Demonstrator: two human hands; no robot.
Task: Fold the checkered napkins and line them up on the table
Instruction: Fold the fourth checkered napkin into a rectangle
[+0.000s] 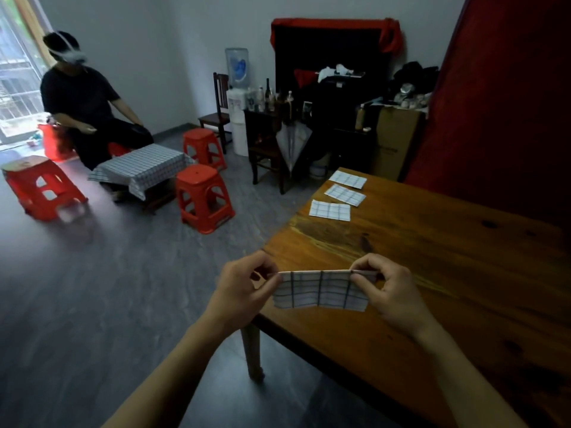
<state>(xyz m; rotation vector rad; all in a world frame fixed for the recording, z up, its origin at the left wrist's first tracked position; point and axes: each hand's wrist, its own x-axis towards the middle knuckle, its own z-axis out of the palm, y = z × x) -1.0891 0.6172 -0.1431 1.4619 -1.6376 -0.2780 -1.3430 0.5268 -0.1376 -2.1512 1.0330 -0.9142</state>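
Both forearms in from 6 o'clock. Left hand (244, 288) and right hand (391, 290) each pinching a top corner of the folded checkered napkin (321, 293); fingers (361, 278) clamped on cloth, thumb against forefinger on both sides. Napkin hanging taut over the near-left corner of the desk (432, 242), off the surface, fold edge up.

Three folded napkins (330, 210) already lying in a row at 12 o'clock along the desk's left edge, well apart from the hands, roughly evenly spaced.

Probably the placing step. To do it well: keep both corners pinched so layers stay aligned, carry toward 12, lower the hanging edge first, lay flat just on the near side of the closest napkin, match spacing and angle of the row, release both hands together, then press the crease flat.
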